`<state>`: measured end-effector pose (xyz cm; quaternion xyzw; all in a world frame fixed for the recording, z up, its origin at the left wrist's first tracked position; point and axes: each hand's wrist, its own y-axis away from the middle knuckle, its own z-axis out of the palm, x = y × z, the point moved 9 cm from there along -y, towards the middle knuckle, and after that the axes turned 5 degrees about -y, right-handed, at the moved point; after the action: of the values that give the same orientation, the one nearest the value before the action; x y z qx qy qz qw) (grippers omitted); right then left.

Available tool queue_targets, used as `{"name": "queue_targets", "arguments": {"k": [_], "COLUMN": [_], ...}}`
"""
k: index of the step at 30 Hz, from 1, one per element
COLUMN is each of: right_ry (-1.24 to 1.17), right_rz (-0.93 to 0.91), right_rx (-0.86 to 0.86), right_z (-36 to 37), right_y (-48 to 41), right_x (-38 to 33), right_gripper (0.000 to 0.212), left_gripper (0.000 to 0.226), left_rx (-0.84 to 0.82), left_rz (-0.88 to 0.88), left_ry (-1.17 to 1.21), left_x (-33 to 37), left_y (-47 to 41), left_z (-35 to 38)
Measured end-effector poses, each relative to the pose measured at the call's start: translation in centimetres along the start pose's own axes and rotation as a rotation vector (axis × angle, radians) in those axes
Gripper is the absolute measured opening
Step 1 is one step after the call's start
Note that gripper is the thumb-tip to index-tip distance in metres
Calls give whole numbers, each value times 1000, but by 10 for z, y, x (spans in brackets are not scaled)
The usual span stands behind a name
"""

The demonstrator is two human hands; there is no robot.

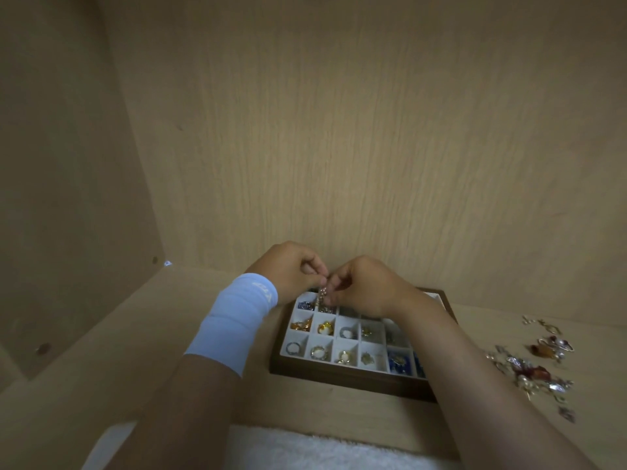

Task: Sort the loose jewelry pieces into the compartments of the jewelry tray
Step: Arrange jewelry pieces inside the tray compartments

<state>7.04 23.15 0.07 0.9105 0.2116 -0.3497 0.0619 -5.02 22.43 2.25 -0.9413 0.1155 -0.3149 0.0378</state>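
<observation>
White towel (305, 449) lies closest, at the shelf's near edge, and both forearms reach over it, the left one with a pale blue wristband (234, 317).

The left hand (291, 269) and right hand (366, 286) meet fingertip to fingertip. Each grip is closed down to a fine pinch with the fingers curled, and both hold one small silvery beaded piece (322, 295). It hangs straight down from the grip over the far-left corner of the jewelry tray (339, 376). Its lower end is at the second compartment of the far row, though I cannot tell whether it already touches the lining.

Below the grip and nearer the person, the compartments in view nearly all hold something:
- amber and yellow pieces in the middle row
- rings along the near row
- blue pieces toward the right end

The right forearm hides the part of the tray under it. A pale compartment at the far-right corner (432, 296) looks unfilled.

Well to the right of the grip, clear of the tray, a scatter of loose jewelry (529, 368) lies on the wooden shelf (118, 361), with silver bits and red-orange stones among it.

By my reading the sorting is well past halfway on the tray's left side. The held piece has not yet been let go, and that heap is still to be sorted.
</observation>
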Motion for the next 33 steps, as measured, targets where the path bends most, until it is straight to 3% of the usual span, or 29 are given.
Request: {"name": "queue_targets", "arguments": {"k": [4, 6, 9, 18, 23, 27, 30, 33], "right_ry": [30, 24, 50, 56, 41, -10, -27, -3], "right_rz": [22, 14, 20, 44, 32, 19, 15, 44], "right_rx": [-14, -24, -23, 3, 12, 64, 55, 29], "right_z": [-1, 1, 4, 2, 1, -8, -10, -7], "right_y": [-2, -1, 1, -1, -2, -2, -1, 0], "right_x": [2, 1, 3, 8, 8, 7, 7, 11], "right_gripper": [12, 7, 4, 11, 11, 11, 11, 10], "left_gripper": [10, 13, 18, 10, 12, 12, 11, 9], "left_rx": [-141, -132, -69, -173, -134, -58, -95, -130], "left_rz": [-10, -33, -79, -152, -130, -83, -42, -48], "left_ry": [48, 34, -94, -394, -290, -60, 59, 22], "left_x": [-3, -9, -18, -26, -22, -12, -6, -10], "left_y": [1, 0, -1, -2, 0, -4, -2, 0], "left_z": [16, 13, 4, 22, 17, 11, 17, 19]}}
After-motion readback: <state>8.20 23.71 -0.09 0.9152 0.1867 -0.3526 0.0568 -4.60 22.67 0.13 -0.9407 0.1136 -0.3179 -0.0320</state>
